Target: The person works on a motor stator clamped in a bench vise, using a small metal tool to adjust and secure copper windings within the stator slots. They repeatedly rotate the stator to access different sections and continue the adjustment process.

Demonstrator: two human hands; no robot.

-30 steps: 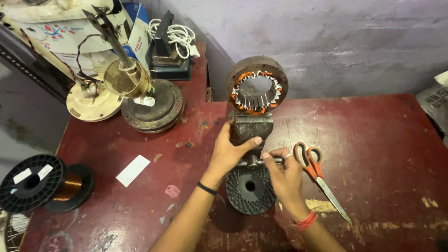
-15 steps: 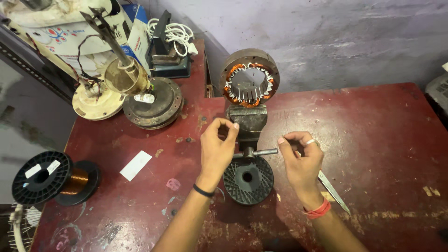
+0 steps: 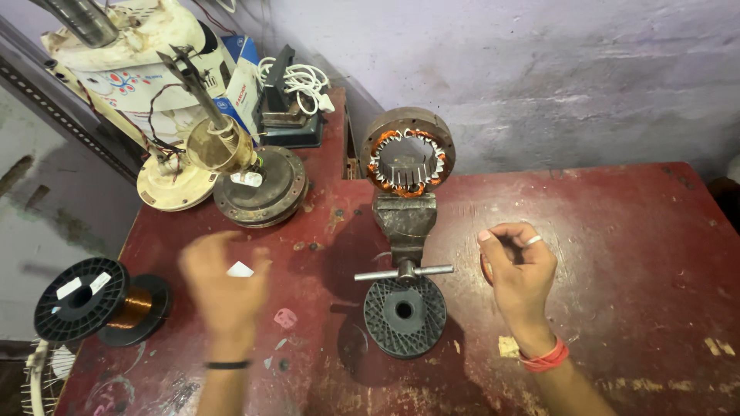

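Note:
A round motor stator (image 3: 408, 158) with copper windings stands upright, clamped in a small bench vise (image 3: 405, 219) on the red table (image 3: 617, 231). A black spool (image 3: 405, 314) lies flat just in front of the vise's handle bar (image 3: 405, 271). My left hand (image 3: 223, 286) is blurred, fingers spread, hovering over a white paper slip (image 3: 240, 270) to the left of the vise and holding nothing. My right hand (image 3: 520, 270) is curled to the right of the handle bar. An orange bit (image 3: 485, 270) shows under its fingers; whether it grips anything is hidden.
A copper wire spool (image 3: 92, 300) sits at the left edge. Behind it are a dismantled fan motor with its shaft (image 3: 258, 185), a cream fan base (image 3: 173, 189), boxes and a white cable (image 3: 301, 77). A rough wall runs along the back.
My left hand has left the vise and swung out to the left over the paper slip. My right hand has shifted slightly right, and the scissors' blade no longer shows.

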